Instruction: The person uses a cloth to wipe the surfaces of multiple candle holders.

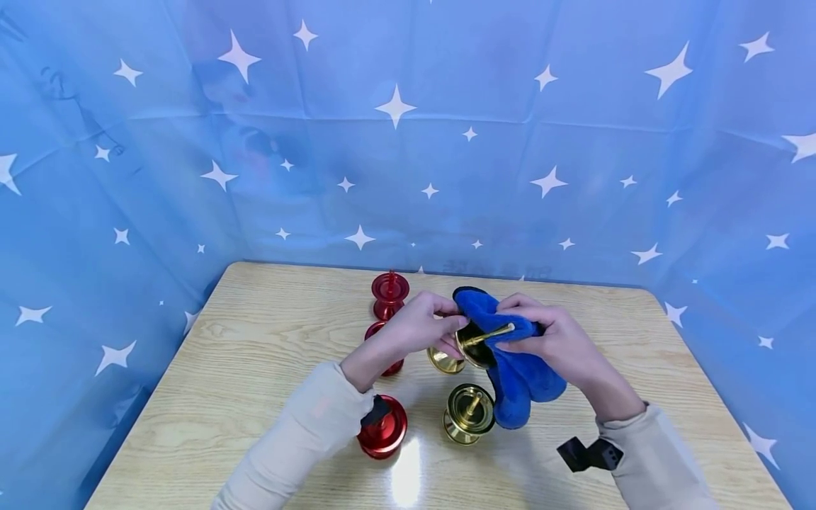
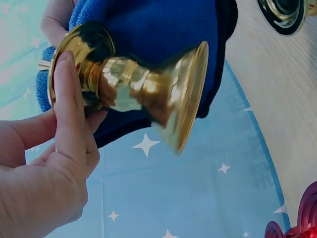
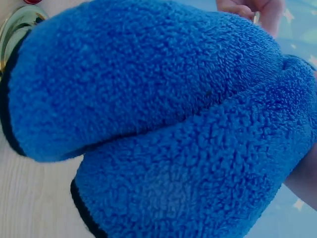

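My left hand (image 1: 417,327) grips a shiny gold candle holder (image 2: 163,89) by the rim of its dish. The holder is tipped on its side, its spike pointing right in the head view and its flared foot turned away from the fingers in the left wrist view. In my right hand (image 1: 557,343) is a bunched blue plush cloth (image 1: 525,372) with black edging, held up against the dish. The cloth's folds hang down and fill most of the right wrist view. Close below the cloth, a second gold candle holder (image 1: 468,418) stands upright on the table.
Three red candle holders stand left of the gold ones: one at the back (image 1: 389,290), a middle one (image 1: 395,367) partly behind my left forearm, and a front one (image 1: 390,433). The wooden table (image 1: 268,326) meets a blue star-patterned curtain (image 1: 395,177) at its back edge.
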A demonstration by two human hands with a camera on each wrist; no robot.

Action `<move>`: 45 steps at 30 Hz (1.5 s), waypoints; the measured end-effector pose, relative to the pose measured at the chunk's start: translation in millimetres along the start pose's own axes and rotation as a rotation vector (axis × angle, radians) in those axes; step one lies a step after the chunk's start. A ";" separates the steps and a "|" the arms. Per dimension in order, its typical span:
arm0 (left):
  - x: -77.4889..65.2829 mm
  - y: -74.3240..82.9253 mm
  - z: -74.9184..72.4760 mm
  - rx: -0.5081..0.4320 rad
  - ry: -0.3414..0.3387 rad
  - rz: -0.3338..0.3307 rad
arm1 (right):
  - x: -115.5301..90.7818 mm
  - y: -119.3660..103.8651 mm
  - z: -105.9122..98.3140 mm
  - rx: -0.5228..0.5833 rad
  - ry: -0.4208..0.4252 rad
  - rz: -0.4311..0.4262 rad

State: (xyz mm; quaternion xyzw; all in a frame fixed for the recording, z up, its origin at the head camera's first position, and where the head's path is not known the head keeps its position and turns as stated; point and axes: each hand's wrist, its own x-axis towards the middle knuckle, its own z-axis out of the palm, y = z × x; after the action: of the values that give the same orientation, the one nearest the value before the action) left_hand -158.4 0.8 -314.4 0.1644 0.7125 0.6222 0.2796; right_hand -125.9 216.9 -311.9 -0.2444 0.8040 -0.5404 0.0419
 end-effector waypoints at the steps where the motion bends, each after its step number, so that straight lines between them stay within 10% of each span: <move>1: -0.2 0.1 -0.3 0.002 -0.003 -0.001 | -0.1 -1.3 -0.9 -0.013 0.001 0.005; 10: 0.1 -3.3 -3.3 0.015 0.028 -0.003 | -3.9 -16.8 -14.1 -0.044 0.066 0.033; 20: -2.9 -7.6 -6.2 -0.209 0.132 0.068 | -4.0 -10.1 7.6 -0.005 0.481 0.066; 31: -7.4 -12.4 -4.4 -0.207 0.231 0.118 | -9.0 10.1 46.6 -0.271 0.364 -0.114; 45: -8.5 -12.6 -9.5 0.071 0.040 0.109 | -0.1 10.9 33.1 -0.472 0.247 -0.140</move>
State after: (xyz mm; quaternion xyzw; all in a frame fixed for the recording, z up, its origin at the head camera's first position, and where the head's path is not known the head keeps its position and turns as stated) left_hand -156.0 -13.8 -324.4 0.2003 0.7297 0.6138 0.2251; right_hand -118.6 192.1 -335.3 -0.2346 0.8880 -0.3653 -0.1519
